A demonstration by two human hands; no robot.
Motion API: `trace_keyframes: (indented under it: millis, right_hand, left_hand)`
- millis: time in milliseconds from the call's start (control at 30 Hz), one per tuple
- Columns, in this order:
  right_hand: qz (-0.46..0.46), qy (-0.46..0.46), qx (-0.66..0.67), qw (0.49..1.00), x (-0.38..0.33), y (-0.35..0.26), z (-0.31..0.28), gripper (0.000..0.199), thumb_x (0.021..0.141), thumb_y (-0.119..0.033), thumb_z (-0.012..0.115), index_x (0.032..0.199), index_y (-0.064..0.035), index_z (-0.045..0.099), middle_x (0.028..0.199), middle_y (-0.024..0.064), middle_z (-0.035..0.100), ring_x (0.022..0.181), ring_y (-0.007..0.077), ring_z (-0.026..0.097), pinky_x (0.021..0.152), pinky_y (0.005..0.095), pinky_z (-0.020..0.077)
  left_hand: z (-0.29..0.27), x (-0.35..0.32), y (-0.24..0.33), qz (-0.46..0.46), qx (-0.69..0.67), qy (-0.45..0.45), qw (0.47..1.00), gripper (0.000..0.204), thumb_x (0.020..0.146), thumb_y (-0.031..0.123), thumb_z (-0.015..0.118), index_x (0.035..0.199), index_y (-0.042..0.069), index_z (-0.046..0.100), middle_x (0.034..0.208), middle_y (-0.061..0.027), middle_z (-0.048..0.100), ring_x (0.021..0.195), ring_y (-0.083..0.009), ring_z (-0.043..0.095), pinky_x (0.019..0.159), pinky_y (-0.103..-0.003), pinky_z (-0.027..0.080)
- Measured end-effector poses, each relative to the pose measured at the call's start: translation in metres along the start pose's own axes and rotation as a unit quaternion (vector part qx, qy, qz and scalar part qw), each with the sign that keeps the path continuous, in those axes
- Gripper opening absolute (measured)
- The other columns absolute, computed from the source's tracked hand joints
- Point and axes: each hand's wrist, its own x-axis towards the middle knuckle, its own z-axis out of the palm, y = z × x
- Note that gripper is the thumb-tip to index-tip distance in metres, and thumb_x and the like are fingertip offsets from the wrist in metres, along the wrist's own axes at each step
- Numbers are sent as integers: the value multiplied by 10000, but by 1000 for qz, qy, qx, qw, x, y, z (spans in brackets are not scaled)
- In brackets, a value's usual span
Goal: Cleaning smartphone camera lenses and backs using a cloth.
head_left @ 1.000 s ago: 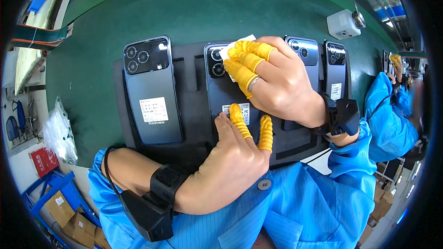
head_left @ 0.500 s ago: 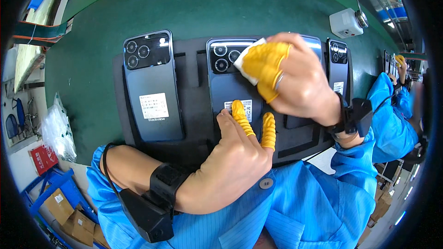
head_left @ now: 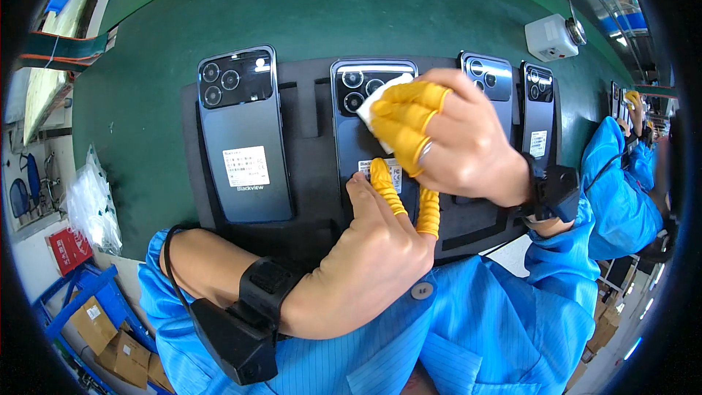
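Observation:
Dark blue smartphones lie camera side up, with my hands at the second from the left (head_left: 351, 128). My left hand (head_left: 358, 267) grips that phone's lower part. One finger in a yellow finger cot presses on its white label (head_left: 395, 173), another reaches to its right edge. My right hand (head_left: 453, 135), also in yellow finger cots, pinches a white wiping cloth (head_left: 367, 111) against the phone's back just below the camera lenses. Left of them lies another phone (head_left: 245, 132). To the right are a partly covered phone (head_left: 491, 80) and one more phone (head_left: 537, 106).
The phones rest in a black foam tray (head_left: 301, 106) on a green table (head_left: 314, 11). A white bottle (head_left: 552, 38) with a metal top stands at the far right. At the left edge hangs a clear plastic bag (head_left: 91, 205). Another person's blue sleeve (head_left: 621, 190) shows at right.
My right hand has moved left and down with the cloth, over the phone's back, uncovering the lenses of the phone to its right. My left hand stays in place on the phone.

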Motion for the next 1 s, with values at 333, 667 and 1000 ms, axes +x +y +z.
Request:
trace_keyframes:
  millis: [333,667,1000]
  right_hand:
    - [109,14,75,991,6,21,5,274,642,-36,715,915,-45,690,836,76,658,798,268,605,768,378,463]
    - [98,-114,103,983,0,-1,-27,298,635,42,667,922,-26,709,930,100,694,847,273,651,763,374,474]
    - [84,-14,42,995,6,21,0,241,672,-63,702,910,-32,675,838,79,656,796,264,616,755,359,472]
  left_hand:
    - [5,-1,0,1,7,22,1000,532,711,240,572,1184,6,643,618,-201,594,785,-436,668,810,-455,539]
    - [2,-1,1,1,-8,6,1000,531,693,248,596,1162,8,657,600,-186,581,767,-422,668,790,-460,541]
    - [-1,0,-2,9,-2,5,1000,546,705,237,579,1199,12,638,596,-185,580,774,-416,667,802,-452,539]
